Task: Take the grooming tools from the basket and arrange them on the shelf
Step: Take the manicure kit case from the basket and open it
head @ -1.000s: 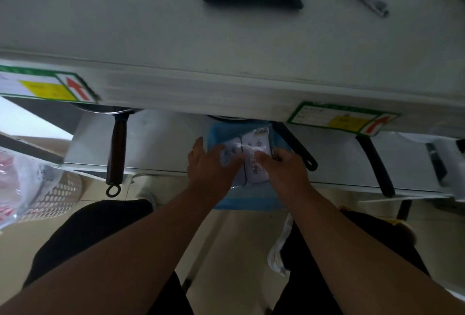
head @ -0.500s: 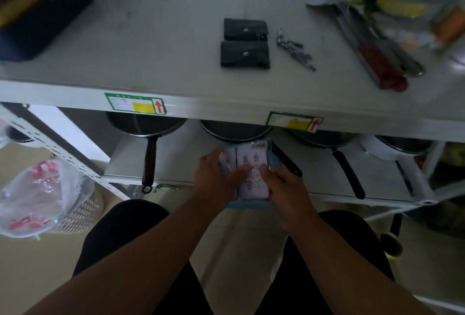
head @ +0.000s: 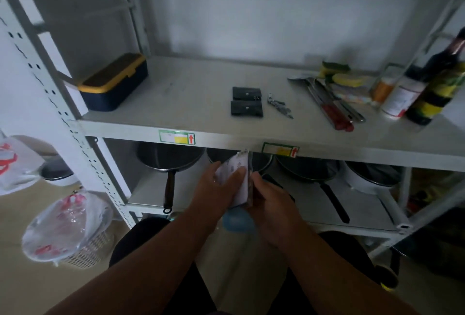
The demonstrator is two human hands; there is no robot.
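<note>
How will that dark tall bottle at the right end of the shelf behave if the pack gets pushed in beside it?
The dark bottle stands tall and narrow, so it is probably apt to tip if nudged high. It looks like glass, likely heavy and breakable. The white container crowds against it, so a shove may topple both.

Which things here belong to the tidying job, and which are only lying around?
Belong to the job:
- white packet, held by left hand and right hand
- blue basket below the hands
- two black pouches and metal clippers on the shelf

Lying about:
- pans
- toolbox
- bottles
- knives
</note>
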